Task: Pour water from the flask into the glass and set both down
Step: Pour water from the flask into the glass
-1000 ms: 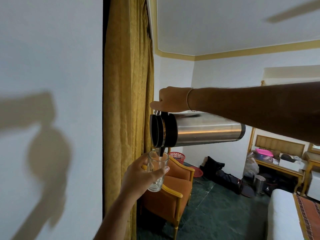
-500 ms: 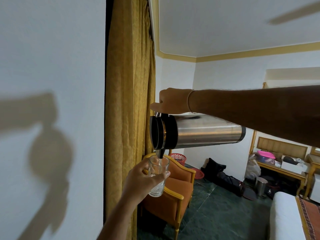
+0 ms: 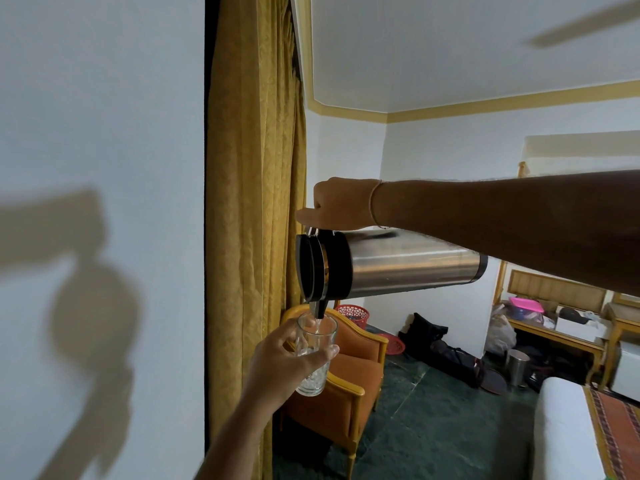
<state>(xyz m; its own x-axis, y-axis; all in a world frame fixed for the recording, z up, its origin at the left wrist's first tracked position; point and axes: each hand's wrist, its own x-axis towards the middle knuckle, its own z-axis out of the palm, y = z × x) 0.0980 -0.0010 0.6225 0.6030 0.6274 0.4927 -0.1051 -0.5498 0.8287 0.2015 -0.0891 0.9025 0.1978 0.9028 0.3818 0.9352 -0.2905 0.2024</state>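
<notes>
A steel flask (image 3: 405, 263) with a black lid lies almost level in the air, its black spout pointing down at the left end. My right hand (image 3: 341, 204) grips its handle from above. Directly under the spout I hold a clear glass (image 3: 313, 353) upright in my left hand (image 3: 284, 367), fingers wrapped round its side. A thin stream of water runs from the spout into the glass, and a little water shows at the bottom.
A white wall and a yellow curtain (image 3: 252, 202) stand close on the left. Below the glass is an orange armchair (image 3: 349, 382). Bags (image 3: 440, 344), red baskets, a wooden bench and a bed corner (image 3: 568, 427) lie on the green floor to the right.
The view has shifted slightly. The flask and glass stay together in the same pouring pose, and water now visibly streams into the glass.
</notes>
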